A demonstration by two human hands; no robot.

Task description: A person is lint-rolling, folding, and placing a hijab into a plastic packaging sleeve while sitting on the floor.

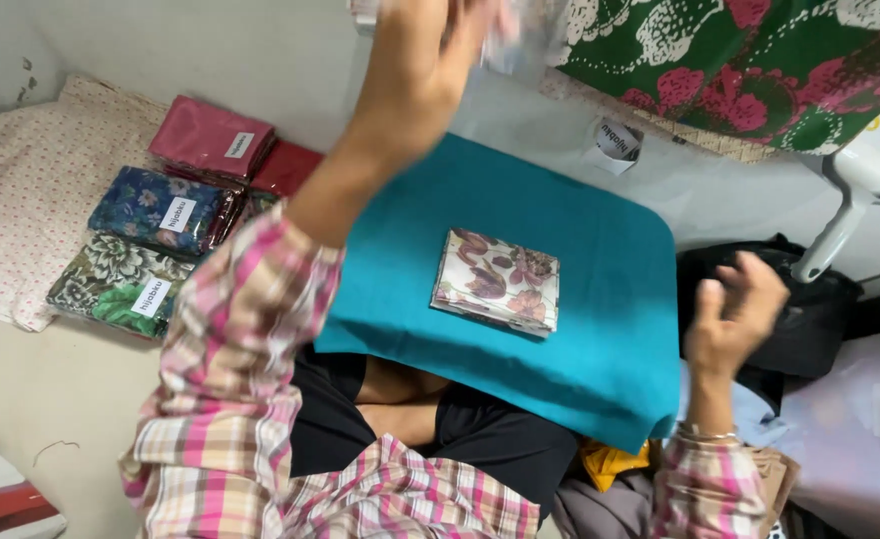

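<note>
While the left hand (415, 65) is lifted high toward the top edge of the view, it seems to pinch a thin clear plastic bag (520, 35), but this part is blurred, so I cannot tell the grip exactly. The right hand (734, 314) hangs in the air at the right, fingers loosely curled and apart, holding nothing.

A folded floral cloth (497, 281) lies flat near the middle of a teal pad (600, 349) which rests over the person's lap. I judge the cloth to be light and soft, easy to unfold by accident, so it is best taken by the folded edge or from both sides together. The bag is probably slippery and limp.

At the left, on a pale floor (51, 399), packed cloths (176, 215) in wrappers lie stacked beside a dotted white fabric (21, 190). A green and red flowered fabric (739, 70) hangs at the upper right.
</note>
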